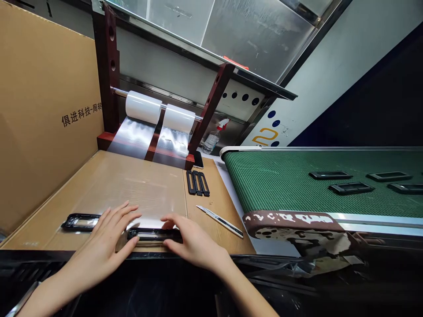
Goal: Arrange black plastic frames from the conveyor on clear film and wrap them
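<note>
A black oblong plastic frame (152,234) lies near the front edge of the cardboard-covered bench. My right hand (193,240) grips its right end between thumb and fingers. At the frame's left end is the thumb of my left hand (107,240), whose other fingers are stretched out over the bench. Another black oblong frame (81,222) rests to the left, partly hidden behind my left hand. Clear film (139,176) appears to spread over the cardboard in front of my hands.
Two rolls of film (143,107) hang on a rod between dark red uprights. Three black slotted pieces (198,183) and a utility knife (220,221) lie on the right. A spray bottle (211,141) stands behind. Several frames lie on a green conveyor belt (280,176). A large carton (49,110) borders the left.
</note>
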Demonstrator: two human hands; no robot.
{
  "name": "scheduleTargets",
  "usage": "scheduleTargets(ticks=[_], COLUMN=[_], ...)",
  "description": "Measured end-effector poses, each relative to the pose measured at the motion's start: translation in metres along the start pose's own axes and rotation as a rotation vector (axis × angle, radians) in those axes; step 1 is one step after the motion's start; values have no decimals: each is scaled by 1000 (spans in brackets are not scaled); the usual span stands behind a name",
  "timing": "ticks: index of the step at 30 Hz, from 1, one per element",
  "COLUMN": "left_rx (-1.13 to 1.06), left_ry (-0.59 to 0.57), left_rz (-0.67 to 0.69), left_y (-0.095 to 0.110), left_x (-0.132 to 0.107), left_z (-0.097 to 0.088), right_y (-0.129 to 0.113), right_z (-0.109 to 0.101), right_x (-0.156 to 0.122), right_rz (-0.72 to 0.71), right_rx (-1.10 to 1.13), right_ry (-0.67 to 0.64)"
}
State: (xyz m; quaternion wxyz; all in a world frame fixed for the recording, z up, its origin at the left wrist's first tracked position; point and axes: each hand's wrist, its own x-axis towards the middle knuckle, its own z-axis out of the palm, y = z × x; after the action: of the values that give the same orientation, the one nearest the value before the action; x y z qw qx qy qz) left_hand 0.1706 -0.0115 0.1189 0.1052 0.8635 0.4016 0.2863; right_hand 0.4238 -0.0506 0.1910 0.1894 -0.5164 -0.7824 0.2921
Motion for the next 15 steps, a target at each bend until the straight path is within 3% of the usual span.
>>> scheduleTargets(ticks=[3, 6, 10, 15], left_rx=[8, -22, -90, -172], left_ry=[14, 87, 197, 121], left_rz=[28, 52, -128, -274], left_y=[-2, -19, -64, -105], left_x=[-4, -16, -44, -64], left_z=[-7, -23, -47, -60], right_y=[0, -2, -7, -25], right_z=[2, 3, 3, 17], right_x=[-7, -16, -22, 8], right_rz=[-14, -22, -41, -156], right_rx=[-10, -22, -58, -61], right_ry=[4, 18, 38, 133])
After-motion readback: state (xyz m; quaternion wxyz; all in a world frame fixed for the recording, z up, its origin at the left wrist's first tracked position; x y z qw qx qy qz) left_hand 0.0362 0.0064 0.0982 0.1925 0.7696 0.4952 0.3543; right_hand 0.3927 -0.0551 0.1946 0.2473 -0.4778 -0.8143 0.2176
